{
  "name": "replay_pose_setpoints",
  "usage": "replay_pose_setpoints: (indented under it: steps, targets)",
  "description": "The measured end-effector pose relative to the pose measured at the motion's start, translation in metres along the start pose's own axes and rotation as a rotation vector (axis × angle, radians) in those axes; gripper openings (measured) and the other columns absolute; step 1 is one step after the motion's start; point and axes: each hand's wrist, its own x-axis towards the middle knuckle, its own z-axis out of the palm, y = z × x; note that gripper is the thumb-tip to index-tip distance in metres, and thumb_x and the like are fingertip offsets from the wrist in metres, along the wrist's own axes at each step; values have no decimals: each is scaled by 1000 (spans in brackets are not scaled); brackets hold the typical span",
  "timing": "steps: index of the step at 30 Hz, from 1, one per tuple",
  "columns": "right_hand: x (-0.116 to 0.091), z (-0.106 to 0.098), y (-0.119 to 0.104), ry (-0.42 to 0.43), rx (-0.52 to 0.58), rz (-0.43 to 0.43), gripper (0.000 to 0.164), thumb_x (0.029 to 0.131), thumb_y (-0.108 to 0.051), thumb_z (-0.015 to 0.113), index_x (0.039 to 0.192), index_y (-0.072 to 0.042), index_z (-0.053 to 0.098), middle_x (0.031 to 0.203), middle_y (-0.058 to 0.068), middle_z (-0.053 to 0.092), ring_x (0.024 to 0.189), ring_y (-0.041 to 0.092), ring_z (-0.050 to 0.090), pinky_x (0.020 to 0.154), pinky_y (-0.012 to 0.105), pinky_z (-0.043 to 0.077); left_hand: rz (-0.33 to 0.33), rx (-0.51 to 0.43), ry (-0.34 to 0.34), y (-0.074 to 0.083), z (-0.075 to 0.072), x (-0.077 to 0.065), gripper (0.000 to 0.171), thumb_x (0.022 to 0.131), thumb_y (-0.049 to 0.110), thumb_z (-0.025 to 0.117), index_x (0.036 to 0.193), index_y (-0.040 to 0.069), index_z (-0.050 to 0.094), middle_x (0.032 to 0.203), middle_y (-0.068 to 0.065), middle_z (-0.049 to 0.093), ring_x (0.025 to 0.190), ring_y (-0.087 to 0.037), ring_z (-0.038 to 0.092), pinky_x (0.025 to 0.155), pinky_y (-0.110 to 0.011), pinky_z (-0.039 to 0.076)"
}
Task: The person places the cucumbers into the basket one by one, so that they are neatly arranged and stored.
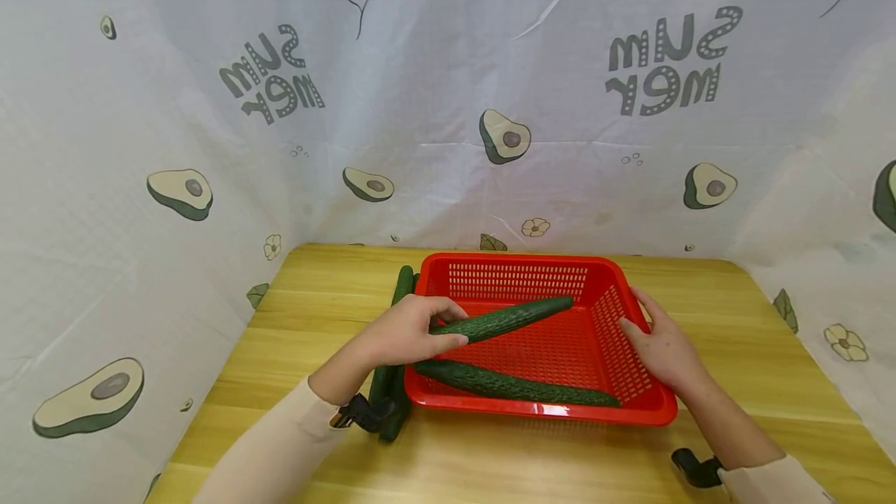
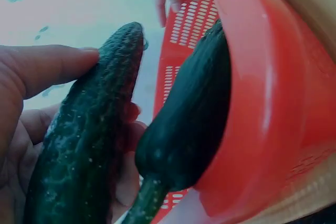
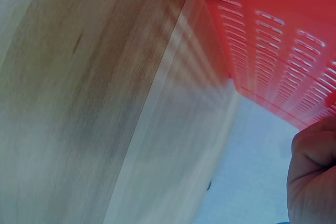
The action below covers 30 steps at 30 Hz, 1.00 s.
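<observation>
My left hand (image 1: pixel 411 329) grips one end of a dark green cucumber (image 1: pixel 518 319) over the left part of a red plastic basket (image 1: pixel 532 410). The left wrist view shows thumb and fingers around this bumpy cucumber (image 2: pixel 79 135). A second cucumber (image 1: pixel 514 387) lies along the near side inside the basket, its stem end resting by the left rim. On the right, my right hand (image 1: pixel 668 352) holds the basket's right rim, thumb on the inner side. Its other fingers are mostly hidden behind the basket wall (image 3: pixel 283 3) in the right wrist view.
More cucumbers (image 1: pixel 381 384) lie on the wooden table (image 1: pixel 280 360) against the basket's left side, partly covered by my left hand and wrist. A white cloth (image 1: pixel 434 84) with avocado prints hangs behind the table and at both sides.
</observation>
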Motion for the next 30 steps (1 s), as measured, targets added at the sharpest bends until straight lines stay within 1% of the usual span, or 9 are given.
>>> replay_pose_setpoints:
  steps: [2, 5, 9, 11, 14, 18, 23, 27, 30]
  targets:
    - [0, 0, 0, 1, -4, 0, 76, 110, -39, 42, 166, -15, -3, 120, 36, 60, 79, 22, 72, 64, 42, 62, 18, 51, -30, 2, 0, 3, 32, 95, 32, 73, 122, 15, 71, 114, 3, 75, 101, -11, 68, 87, -29, 55]
    - [0, -1, 0, 1, -4, 2, 76, 110, -39, 43, 166, -15, -3, 118, 35, 61, 78, 22, 72, 64, 42, 62, 46, 127, -80, 7, -2, 8, 32, 95, 31, 74, 122, 16, 72, 117, 3, 75, 108, -13, 69, 94, -31, 56]
    - [-1, -2, 1, -3, 8, 1, 76, 110, -39, 43, 166, -15, -3, 117, 36, 61, 78, 22, 72, 63, 42, 62, 88, 217, -148, 17, -6, 17, 32, 95, 31, 74, 124, 17, 72, 121, 4, 74, 111, -14, 69, 97, -32, 55]
    - [-1, -2, 1, -5, 14, 0, 76, 110, -39, 43, 166, -15, -3, 118, 36, 61, 78, 22, 73, 63, 42, 62, 107, 246, -180, 21, -6, 23, 33, 95, 31, 74, 125, 17, 72, 123, 5, 74, 112, -13, 69, 98, -30, 55]
    - [-1, -2, 1, -4, 12, 0, 76, 110, -39, 43, 166, -16, -3, 118, 36, 61, 78, 23, 73, 63, 42, 62, 121, 247, -230, 28, -6, 33, 33, 96, 29, 72, 127, 16, 71, 125, 5, 73, 115, -12, 67, 100, -29, 54]
    - [-1, -2, 0, -2, 1, 3, 76, 110, -39, 43, 166, -16, -2, 116, 36, 63, 76, 23, 73, 62, 42, 62, 130, 219, -302, 34, -3, 46, 34, 98, 25, 69, 130, 16, 69, 129, 4, 71, 118, -12, 66, 101, -28, 52]
    - [-1, -2, 0, -3, -1, 6, 76, 110, -39, 43, 166, -16, -2, 121, 37, 60, 76, 23, 73, 62, 42, 62, 133, 195, -373, 35, 4, 63, 35, 98, 23, 68, 132, 17, 68, 130, 6, 70, 120, -10, 64, 101, -25, 51]
    - [0, -2, 0, -1, -13, 7, 75, 110, -39, 43, 166, -16, -2, 120, 36, 60, 76, 22, 73, 62, 41, 62, 117, 212, -408, 35, 13, 73, 34, 98, 20, 69, 132, 17, 68, 130, 5, 69, 120, -10, 63, 101, -24, 51]
    - [-1, -1, -1, 4, -21, 5, 75, 110, -38, 43, 166, -15, -1, 118, 36, 61, 77, 21, 73, 61, 41, 62, 112, 260, -421, 34, 19, 78, 35, 97, 20, 70, 132, 16, 69, 131, 4, 70, 121, -11, 64, 101, -24, 51]
